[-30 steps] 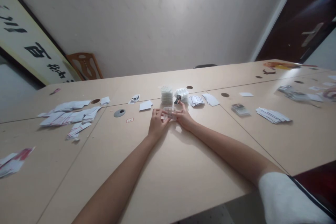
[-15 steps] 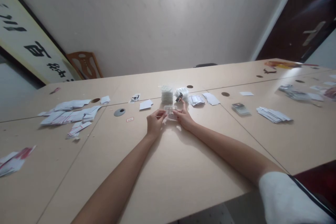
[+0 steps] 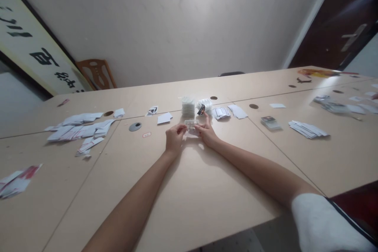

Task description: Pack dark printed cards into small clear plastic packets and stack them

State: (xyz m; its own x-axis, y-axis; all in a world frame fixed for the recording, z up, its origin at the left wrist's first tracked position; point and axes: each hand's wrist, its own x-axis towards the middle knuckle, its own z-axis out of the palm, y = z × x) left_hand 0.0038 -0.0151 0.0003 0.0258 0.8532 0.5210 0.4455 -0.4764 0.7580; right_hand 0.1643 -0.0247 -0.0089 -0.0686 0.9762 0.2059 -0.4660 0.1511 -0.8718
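Observation:
A small clear plastic tray (image 3: 191, 126) is held between both hands over the table. My left hand (image 3: 175, 138) pinches its left side, fingers closed. My right hand (image 3: 208, 133) grips the right side with thumb and fingers, and a small dark printed card (image 3: 201, 110) shows at its raised fingertip. Just beyond the hands stands a stack of clear plastic trays (image 3: 188, 107), with more clear trays (image 3: 206, 104) to its right. Bundles of white cards (image 3: 221, 113) lie right of those, and some blank white cards (image 3: 164, 118) lie to the left.
Piles of white paper slips (image 3: 79, 129) cover the table's left part. A clear case with cards (image 3: 270, 123) and a fanned row of cards (image 3: 308, 129) lie on the right. Round cable holes (image 3: 253, 106) dot the tabletop. At the far right edge, part of another person's hand (image 3: 375, 96) shows.
Both hands remain nearly in place, with only a slight shift of the left fingers on the clear tray. The view has moved very slightly. At the far right, the person's hand and papers have shifted.

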